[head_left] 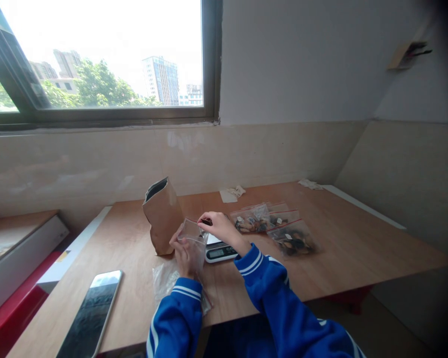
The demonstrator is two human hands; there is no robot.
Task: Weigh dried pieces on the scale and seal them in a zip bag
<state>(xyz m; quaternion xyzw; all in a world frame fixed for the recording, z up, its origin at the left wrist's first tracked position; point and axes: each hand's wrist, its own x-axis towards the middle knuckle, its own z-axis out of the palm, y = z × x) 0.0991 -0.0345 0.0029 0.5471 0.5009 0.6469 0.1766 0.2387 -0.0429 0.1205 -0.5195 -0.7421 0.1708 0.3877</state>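
My left hand (182,254) grips a clear zip bag (197,248) by its side, near the top. My right hand (222,228) pinches a small dark piece (207,222) beside the bag's mouth; I cannot make out its kind. Just right of the bag is a white digital kitchen scale (221,253), partly hidden under my right hand. A tall brown paper bag (164,216) stands with its top open behind my left hand. More clear plastic bags (164,283) lie flat under my left forearm.
Several zip bags with dark pieces (293,242) lie right of the scale. A phone (91,313) is at the table's left front. Paper scraps (231,194) lie near the wall. A red stool (18,313) stands left of the wooden table (343,238).
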